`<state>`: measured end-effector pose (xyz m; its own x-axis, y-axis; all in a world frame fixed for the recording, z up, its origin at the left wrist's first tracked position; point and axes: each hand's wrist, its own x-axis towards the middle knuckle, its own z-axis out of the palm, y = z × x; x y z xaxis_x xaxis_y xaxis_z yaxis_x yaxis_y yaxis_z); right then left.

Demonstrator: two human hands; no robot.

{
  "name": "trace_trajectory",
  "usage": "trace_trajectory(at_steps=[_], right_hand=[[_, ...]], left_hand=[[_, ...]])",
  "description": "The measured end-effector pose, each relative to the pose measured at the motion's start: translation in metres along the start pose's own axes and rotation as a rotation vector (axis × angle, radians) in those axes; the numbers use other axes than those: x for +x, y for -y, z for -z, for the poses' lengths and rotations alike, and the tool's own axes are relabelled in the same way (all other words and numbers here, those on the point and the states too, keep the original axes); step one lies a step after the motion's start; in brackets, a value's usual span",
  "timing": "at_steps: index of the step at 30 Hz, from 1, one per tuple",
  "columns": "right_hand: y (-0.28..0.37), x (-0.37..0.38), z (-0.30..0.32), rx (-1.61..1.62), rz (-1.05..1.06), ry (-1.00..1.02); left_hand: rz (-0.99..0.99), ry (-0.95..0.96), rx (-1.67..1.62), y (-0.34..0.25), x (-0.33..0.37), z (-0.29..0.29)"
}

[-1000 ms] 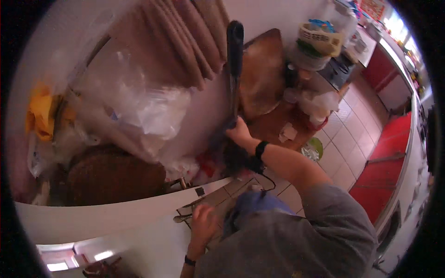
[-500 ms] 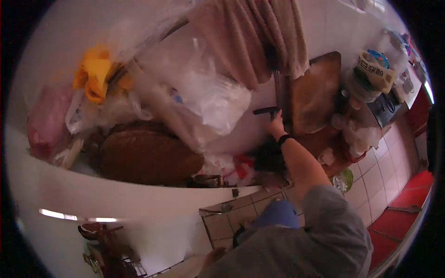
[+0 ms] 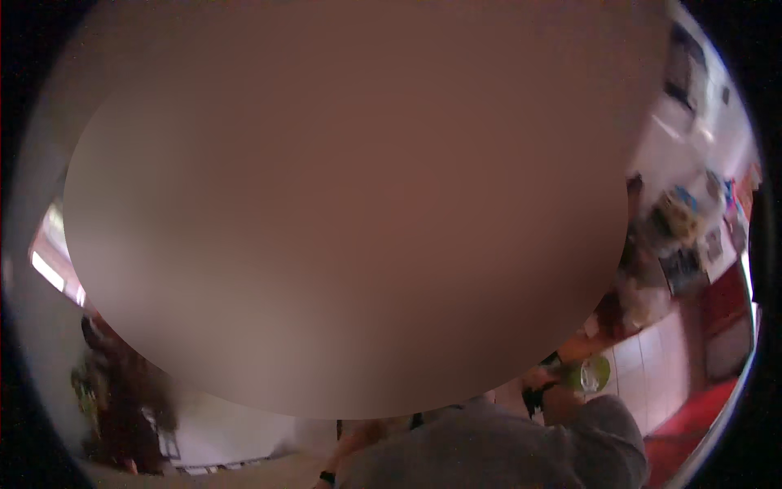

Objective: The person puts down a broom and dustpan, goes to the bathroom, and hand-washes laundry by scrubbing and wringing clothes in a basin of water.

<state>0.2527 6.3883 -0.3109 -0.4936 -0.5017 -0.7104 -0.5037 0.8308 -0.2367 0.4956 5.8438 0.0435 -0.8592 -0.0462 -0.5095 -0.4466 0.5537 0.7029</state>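
Object (image 3: 595, 374), round, green, pale-centred, shows near the right hand (image 3: 538, 378); I can't tell how fingers stand.

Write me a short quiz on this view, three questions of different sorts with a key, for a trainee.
1. Multiple choice: What colour is the rim of the round thing beside the pale tiled floor? (a) purple (b) green (c) orange
2. True or false: Both of the person's hands show sharply and in full.
3. Fill in the blank: The person's right sleeve is ____ in colour.

Key:
1. (b) green.
2. False: much of the view is blurred over, the left hand and right hand show only in part, and what either holds cannot be told.
3. grey.
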Motion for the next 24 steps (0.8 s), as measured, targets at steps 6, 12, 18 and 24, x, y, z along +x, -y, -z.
trace_trajectory(at_steps=[6,12,18,24], right_hand=[[0.199,0.032,0.064,0.14,-0.084,-0.064],[0.422,0.103,0.182,0.198,-0.031,-0.124],[0.603,0.133,0.265,0.404,0.183,0.031],[0.706,0.254,0.301,0.046,0.527,0.26]], left_hand=[[0.137,-0.132,0.123,0.077,-0.079,0.09],[0.085,-0.365,-0.211,0.225,-0.11,0.123],[0.198,-0.481,-0.557,0.28,-0.114,0.189],[0.576,-0.284,-0.196,0.354,-0.123,0.283]])
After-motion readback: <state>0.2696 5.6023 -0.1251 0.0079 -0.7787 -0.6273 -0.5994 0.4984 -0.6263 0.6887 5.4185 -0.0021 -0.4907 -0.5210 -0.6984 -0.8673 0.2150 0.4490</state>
